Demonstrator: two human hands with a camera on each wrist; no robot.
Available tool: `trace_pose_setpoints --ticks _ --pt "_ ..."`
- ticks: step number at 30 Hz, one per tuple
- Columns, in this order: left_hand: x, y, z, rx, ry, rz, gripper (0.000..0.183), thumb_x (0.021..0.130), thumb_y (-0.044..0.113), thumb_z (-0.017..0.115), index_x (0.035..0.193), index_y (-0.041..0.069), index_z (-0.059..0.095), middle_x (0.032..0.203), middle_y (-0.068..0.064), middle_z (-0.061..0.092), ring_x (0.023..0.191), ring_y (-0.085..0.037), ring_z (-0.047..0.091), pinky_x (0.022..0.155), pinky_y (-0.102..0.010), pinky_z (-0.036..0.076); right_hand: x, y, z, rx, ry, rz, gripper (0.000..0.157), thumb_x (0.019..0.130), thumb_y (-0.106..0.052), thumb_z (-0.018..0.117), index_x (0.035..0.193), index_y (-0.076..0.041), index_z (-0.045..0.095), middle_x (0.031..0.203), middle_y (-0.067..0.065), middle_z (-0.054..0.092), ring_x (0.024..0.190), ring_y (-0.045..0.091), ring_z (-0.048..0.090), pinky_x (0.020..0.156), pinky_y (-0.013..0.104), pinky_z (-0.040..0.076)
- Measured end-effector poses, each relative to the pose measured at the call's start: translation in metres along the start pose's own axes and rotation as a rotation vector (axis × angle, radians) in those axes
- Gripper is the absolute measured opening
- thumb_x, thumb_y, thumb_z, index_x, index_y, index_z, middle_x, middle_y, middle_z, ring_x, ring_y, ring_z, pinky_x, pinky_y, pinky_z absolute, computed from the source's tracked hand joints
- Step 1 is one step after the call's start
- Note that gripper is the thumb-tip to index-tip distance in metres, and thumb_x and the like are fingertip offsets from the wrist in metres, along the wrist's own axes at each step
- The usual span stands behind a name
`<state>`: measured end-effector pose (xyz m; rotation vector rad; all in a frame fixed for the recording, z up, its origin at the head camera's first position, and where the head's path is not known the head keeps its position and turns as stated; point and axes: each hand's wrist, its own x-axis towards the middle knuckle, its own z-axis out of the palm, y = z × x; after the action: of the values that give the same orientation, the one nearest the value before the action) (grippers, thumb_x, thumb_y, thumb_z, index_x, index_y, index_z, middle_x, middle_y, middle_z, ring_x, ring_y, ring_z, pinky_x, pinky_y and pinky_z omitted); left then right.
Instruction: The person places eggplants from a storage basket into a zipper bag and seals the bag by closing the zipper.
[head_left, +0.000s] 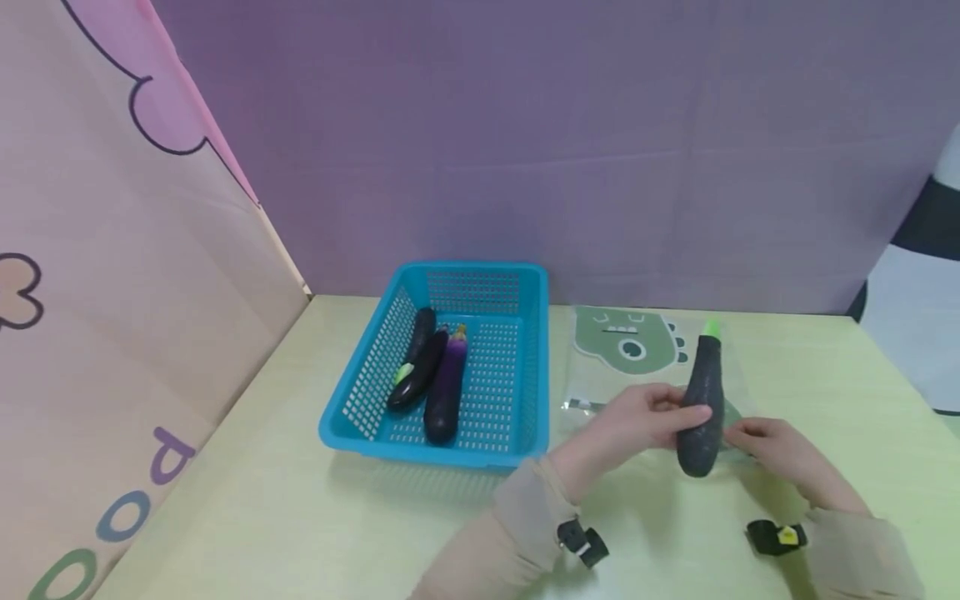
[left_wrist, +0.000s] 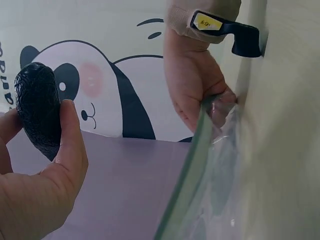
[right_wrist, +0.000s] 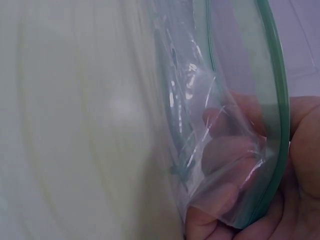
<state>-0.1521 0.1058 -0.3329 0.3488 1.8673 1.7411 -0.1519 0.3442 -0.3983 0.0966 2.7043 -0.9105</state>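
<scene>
A dark eggplant [head_left: 708, 383] is held up over the right part of a clear bag [head_left: 596, 367], outside it, with its green tip pointing away from the person. The left hand [head_left: 641, 417] grips it between thumb and fingers below the middle, which leaves the narrow tip end free. The right hand [head_left: 776, 450] pinches the bag's edge by its green strip [right_wrist: 280, 110], probably to steady the thin plastic and part its mouth; through the shiny film, it is hard to tell whether any fingers are inside. The bag lies just beside a blue basket [head_left: 541, 375], likely for a short reach between them. Three more eggplants [head_left: 447, 392] lie close together toward the basket's left side. Both rest on the pale table [head_left: 360, 533], before a purple cloth [head_left: 562, 167].
</scene>
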Motion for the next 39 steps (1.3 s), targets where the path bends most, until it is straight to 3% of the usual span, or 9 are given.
trace_pose_setpoints --ticks 7,17,25,31,39 --pt "0.006 -0.014 0.002 -0.019 0.036 -0.028 0.026 0.087 0.024 0.064 0.105 0.005 0.063 0.094 -0.008 0.07 0.078 -0.018 0.068 0.077 -0.026 0.052 -0.001 0.001 0.003 0.006 0.013 0.013 0.048 0.097 -0.042 0.041 0.102 0.0 0.063 0.082 0.001 0.057 0.069 0.011 0.044 0.058 0.025 0.038" --pt "0.01 -0.023 0.003 -0.074 0.018 -0.045 0.028 0.087 0.021 0.064 0.107 0.001 0.062 0.098 -0.012 0.069 0.085 -0.022 0.068 0.078 -0.03 0.055 -0.003 -0.003 0.001 -0.022 0.069 -0.025 0.046 0.097 -0.039 0.041 0.099 0.001 0.063 0.086 0.007 0.06 0.073 0.014 0.045 0.061 0.025 0.037" --pt "0.01 -0.027 0.0 -0.045 -0.085 -0.105 0.025 0.089 0.021 0.062 0.101 -0.001 0.062 0.092 -0.012 0.068 0.082 -0.021 0.067 0.073 -0.03 0.056 -0.004 -0.005 0.0 -0.023 0.154 -0.053 0.044 0.097 -0.037 0.042 0.1 0.001 0.064 0.09 0.009 0.062 0.075 0.012 0.045 0.062 0.025 0.036" --pt "0.009 -0.027 -0.003 0.006 -0.175 -0.146 0.033 0.09 0.022 0.06 0.109 -0.005 0.061 0.093 -0.013 0.068 0.083 -0.02 0.067 0.075 -0.03 0.056 -0.002 -0.004 -0.001 -0.009 0.192 -0.043 0.045 0.098 -0.038 0.041 0.101 0.0 0.063 0.092 0.01 0.062 0.076 0.012 0.046 0.063 0.025 0.036" --pt "0.009 -0.03 -0.003 0.086 -0.214 -0.181 0.034 0.09 0.025 0.06 0.109 -0.003 0.063 0.094 -0.012 0.069 0.081 -0.017 0.066 0.073 -0.028 0.056 -0.004 -0.004 -0.001 0.009 0.249 -0.047 0.045 0.098 -0.037 0.041 0.104 0.003 0.063 0.104 0.022 0.062 0.08 0.013 0.049 0.065 0.027 0.037"
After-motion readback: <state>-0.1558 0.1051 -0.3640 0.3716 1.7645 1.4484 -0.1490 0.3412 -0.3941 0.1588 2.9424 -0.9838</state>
